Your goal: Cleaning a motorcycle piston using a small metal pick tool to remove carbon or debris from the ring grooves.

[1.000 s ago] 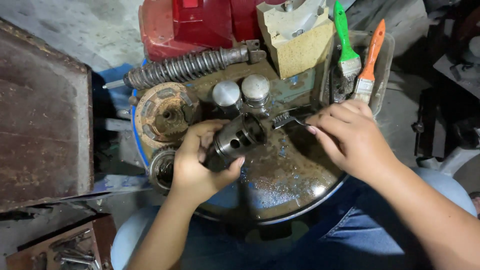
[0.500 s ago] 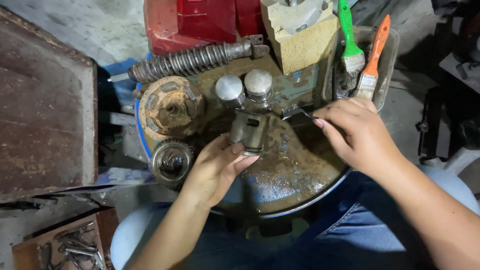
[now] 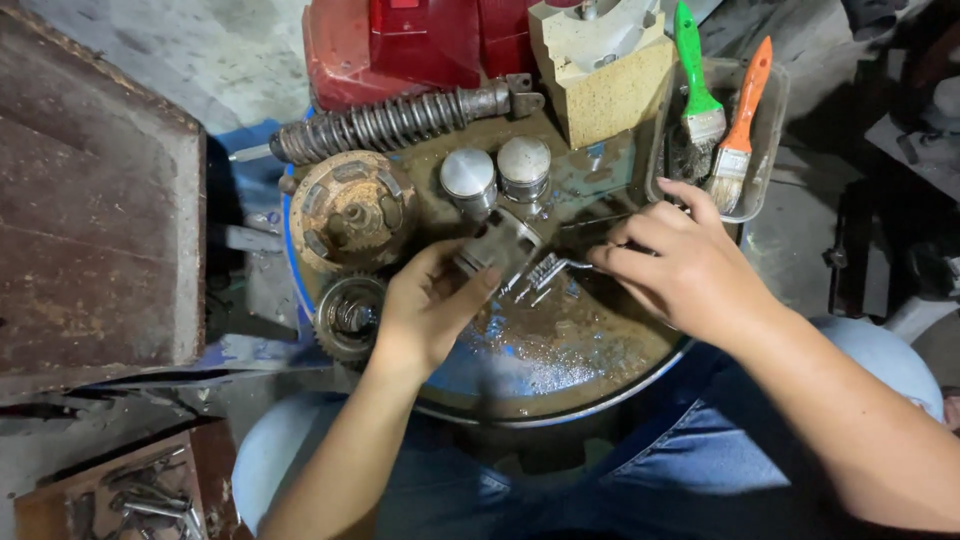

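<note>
While the left hand (image 3: 425, 310) is cupping a grimy cylindrical metal part (image 3: 497, 245) near the middle of the round drum top (image 3: 560, 370), its fingers curled and clamped around the part's lower side, the right hand (image 3: 685, 265) is pinching a small wire brush (image 3: 545, 270) just beside it, thumb and forefinger closed on the thin handle. Compared with half a second earlier, the left hand is sitting a little lower on the part, which is now tilting more onto its side, and the brush's bristles are showing clear of the right hand's fingers, pointing at the part. Behind the part, toward the far edge of the drum top, two silver pistons (image 3: 497, 175) are standing upright side by side, as before. A rusty clutch assembly (image 3: 350, 210) and a toothed gear (image 3: 350, 318) are lying at the left edge, a coil spring (image 3: 390, 122) along the far left edge, and a green brush (image 3: 698, 90) and an orange brush (image 3: 738, 125) in a clear tray (image 3: 770, 120) at the far right.
</note>
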